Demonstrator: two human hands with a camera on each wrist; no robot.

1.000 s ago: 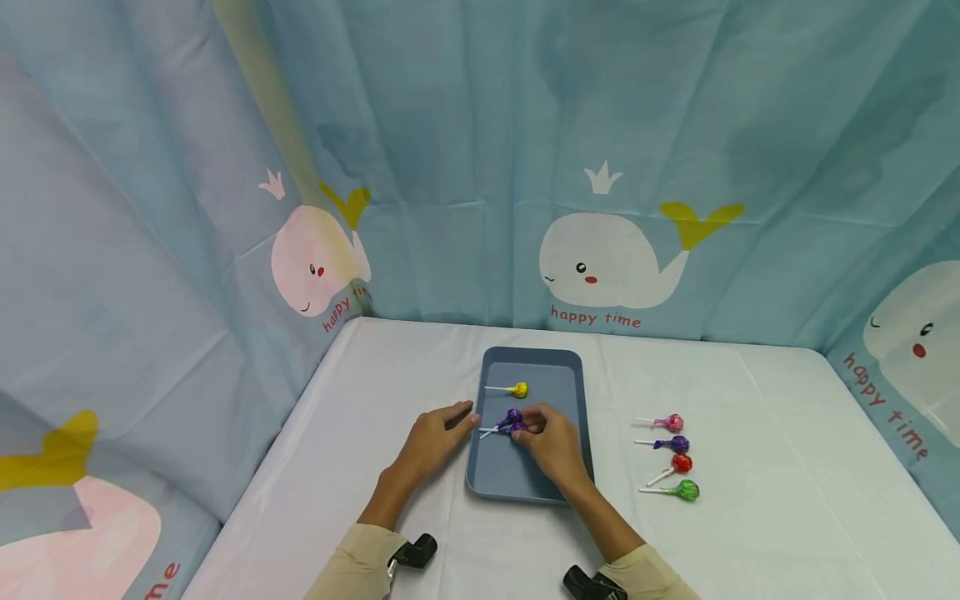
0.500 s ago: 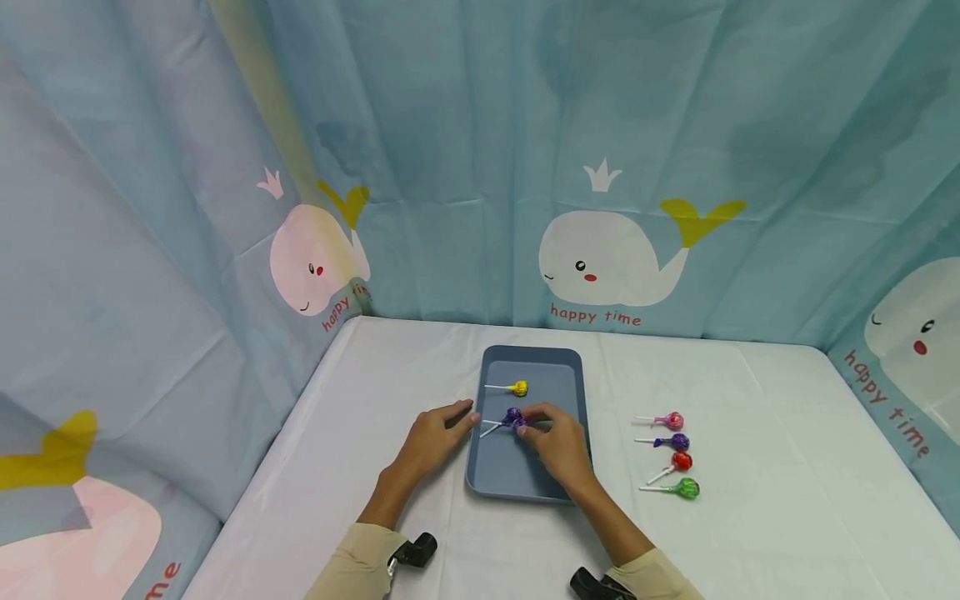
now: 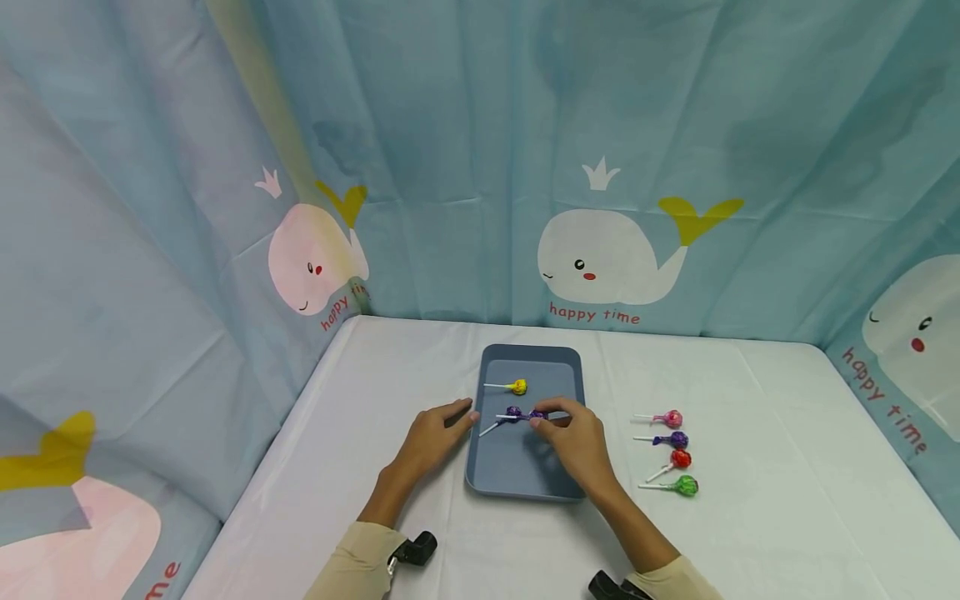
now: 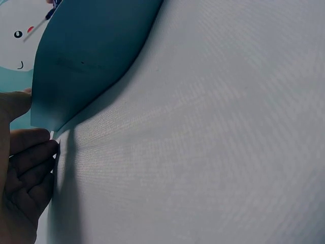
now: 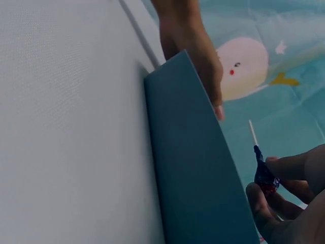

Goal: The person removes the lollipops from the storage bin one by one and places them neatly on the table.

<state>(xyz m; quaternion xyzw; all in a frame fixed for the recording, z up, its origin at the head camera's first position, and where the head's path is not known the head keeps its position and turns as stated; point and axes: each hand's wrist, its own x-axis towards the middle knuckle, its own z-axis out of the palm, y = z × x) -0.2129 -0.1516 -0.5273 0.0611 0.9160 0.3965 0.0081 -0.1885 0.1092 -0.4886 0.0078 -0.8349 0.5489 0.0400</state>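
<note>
My right hand [image 3: 573,433] pinches a purple-wrapped lollipop [image 5: 266,175] by its head between thumb and fingers, above the blue-grey tray [image 3: 525,479]. Its white stick points left, crossing over a second purple lollipop [image 3: 513,412] in the tray. Farther back in the tray lies a yellow lollipop [image 3: 519,387], stick to the left. At the tray's left side my left hand [image 3: 433,437] rests with its thumb at the rim and its other fingers loosely bent beside the outer wall. The left wrist view shows the fingers [image 4: 33,152] near the tray's lower edge.
Right of the tray, a column of lollipops lies on the white cloth: pink [image 3: 672,419], purple [image 3: 678,440], red [image 3: 681,459] and green [image 3: 686,486]. A blue whale-print curtain [image 3: 450,250] hangs behind and left of the table.
My right hand has moved right and slightly back with its purple lollipop, away from the other purple one's head. The left hand has stayed in place.
</note>
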